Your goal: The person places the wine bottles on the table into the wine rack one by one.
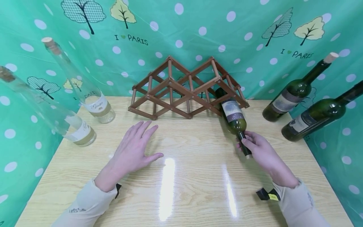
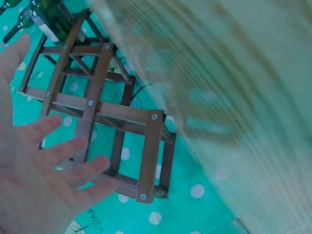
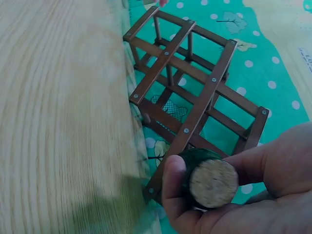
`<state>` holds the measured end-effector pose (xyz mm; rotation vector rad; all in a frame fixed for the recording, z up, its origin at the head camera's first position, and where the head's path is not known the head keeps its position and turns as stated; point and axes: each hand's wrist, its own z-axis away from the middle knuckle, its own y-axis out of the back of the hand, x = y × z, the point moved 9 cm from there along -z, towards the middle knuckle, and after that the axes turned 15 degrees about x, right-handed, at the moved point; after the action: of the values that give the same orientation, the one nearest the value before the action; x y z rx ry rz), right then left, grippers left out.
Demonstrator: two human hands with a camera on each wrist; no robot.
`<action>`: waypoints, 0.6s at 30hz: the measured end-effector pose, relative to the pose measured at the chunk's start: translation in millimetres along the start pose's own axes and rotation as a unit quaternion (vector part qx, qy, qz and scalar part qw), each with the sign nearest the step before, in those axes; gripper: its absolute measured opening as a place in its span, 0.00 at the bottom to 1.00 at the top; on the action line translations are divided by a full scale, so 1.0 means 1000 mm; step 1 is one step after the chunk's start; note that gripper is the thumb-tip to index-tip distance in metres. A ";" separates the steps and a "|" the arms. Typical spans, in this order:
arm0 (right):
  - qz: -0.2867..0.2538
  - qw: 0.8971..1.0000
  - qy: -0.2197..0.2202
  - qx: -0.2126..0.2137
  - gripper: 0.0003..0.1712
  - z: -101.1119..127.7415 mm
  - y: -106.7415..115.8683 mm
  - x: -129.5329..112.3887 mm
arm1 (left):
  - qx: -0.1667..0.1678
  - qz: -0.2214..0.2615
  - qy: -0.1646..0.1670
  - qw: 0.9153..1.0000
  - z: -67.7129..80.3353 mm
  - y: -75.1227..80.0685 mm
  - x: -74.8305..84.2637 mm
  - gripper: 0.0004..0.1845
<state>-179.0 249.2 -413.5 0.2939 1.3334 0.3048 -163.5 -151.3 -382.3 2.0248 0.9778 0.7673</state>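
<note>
A brown wooden lattice wine rack stands at the back of the table. A dark green wine bottle lies with its base in the rack's right lower slot and its neck pointing toward me. My right hand grips the bottle's neck, fingers and thumb curled round it just below the cork. My left hand rests flat on the table in front of the rack, fingers spread and holding nothing.
Two clear corked bottles stand at the left. Two dark green bottles stand at the right. The light wooden table is edged by a teal dotted backdrop.
</note>
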 end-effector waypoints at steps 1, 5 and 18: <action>-0.006 1.000 0.001 0.001 0.35 -0.001 0.001 -0.001 | -0.001 0.001 0.008 1.000 -0.001 0.000 -0.003 0.56; -0.036 0.999 -0.006 0.002 0.36 -0.003 0.000 -0.002 | -0.003 -0.001 0.042 0.999 -0.007 -0.002 -0.020 0.59; -0.080 0.997 0.003 0.019 0.35 -0.013 -0.007 -0.010 | -0.009 -0.003 0.054 0.998 -0.016 -0.005 -0.029 0.60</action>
<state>-193.8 239.8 -410.1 0.2158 1.3613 0.1461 -193.2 -167.3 -383.6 1.9801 1.0345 0.8871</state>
